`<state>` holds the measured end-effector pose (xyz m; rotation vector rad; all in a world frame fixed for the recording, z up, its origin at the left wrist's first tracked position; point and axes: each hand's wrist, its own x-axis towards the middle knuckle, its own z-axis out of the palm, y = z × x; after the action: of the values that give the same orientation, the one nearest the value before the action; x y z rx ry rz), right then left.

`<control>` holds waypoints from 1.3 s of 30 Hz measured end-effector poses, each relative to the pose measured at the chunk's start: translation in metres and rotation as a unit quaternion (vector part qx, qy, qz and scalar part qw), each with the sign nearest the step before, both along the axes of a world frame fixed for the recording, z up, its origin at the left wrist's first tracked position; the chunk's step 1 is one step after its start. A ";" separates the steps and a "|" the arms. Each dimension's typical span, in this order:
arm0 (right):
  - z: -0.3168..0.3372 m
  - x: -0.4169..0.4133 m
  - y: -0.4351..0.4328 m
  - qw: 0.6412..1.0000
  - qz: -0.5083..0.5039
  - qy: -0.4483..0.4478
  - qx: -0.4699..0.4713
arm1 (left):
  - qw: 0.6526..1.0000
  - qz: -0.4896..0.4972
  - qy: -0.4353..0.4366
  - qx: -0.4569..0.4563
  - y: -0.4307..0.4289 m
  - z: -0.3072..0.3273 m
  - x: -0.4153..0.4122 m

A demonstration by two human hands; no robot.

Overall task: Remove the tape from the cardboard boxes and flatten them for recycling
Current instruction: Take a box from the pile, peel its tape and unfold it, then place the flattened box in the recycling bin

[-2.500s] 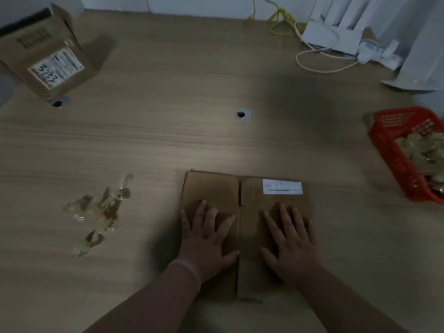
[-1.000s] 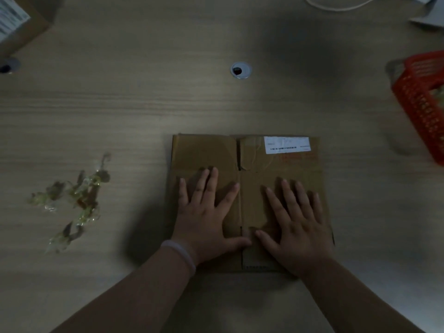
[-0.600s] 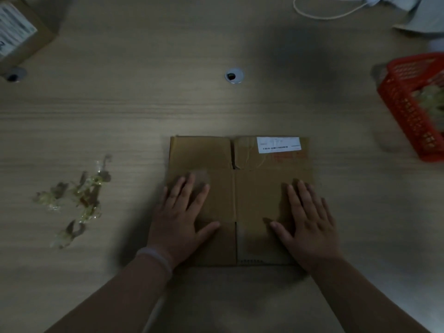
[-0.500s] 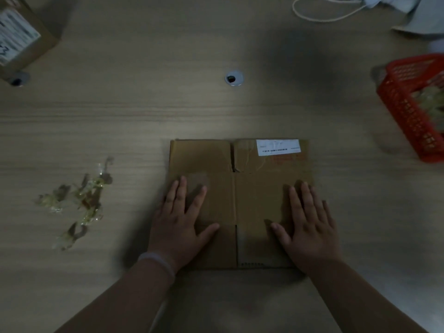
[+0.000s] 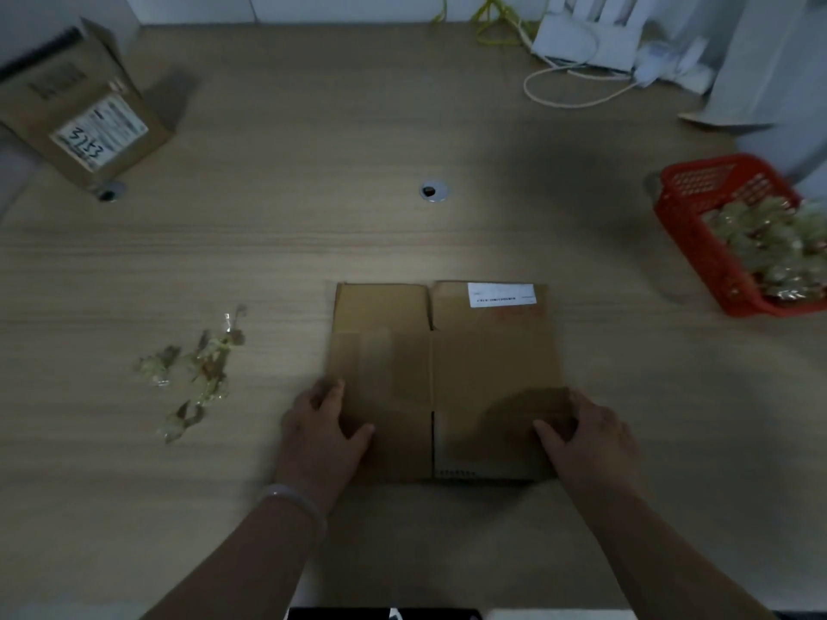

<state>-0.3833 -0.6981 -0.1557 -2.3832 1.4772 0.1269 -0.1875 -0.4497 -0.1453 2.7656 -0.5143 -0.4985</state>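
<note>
Currently: flat box [image 5: 443, 378], lower centre, apparently stripped and flattened, left hand [image 5: 322, 431] and right hand [image 5: 590, 436] gripping its side edges, thumbs on top; tape scraps [image 5: 197, 369] loose at left; upright box [image 5: 80, 118], upper left, not yet done.

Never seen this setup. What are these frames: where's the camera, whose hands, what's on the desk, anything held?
No machine here: a person works with bare hands, and every picture comes from one wide camera on their head, looking forward and down. On the wooden table lies a flattened box; the left hand and right hand grip its side edges, thumbs on top. Left of it lie peeled tape scraps. At the right a red basket holds similar crumpled wads. A second box stands far left; a white router sits at the back.
</note>
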 end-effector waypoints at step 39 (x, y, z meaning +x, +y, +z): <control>0.224 -0.436 0.116 0.746 -0.508 -0.408 -0.134 | 0.839 -0.387 0.113 -0.367 -0.165 0.212 -0.302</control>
<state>-0.8195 -0.5822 0.0681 -1.0960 2.0486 -1.2621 -0.4892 -0.6151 0.0664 1.6588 -1.4191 -0.6058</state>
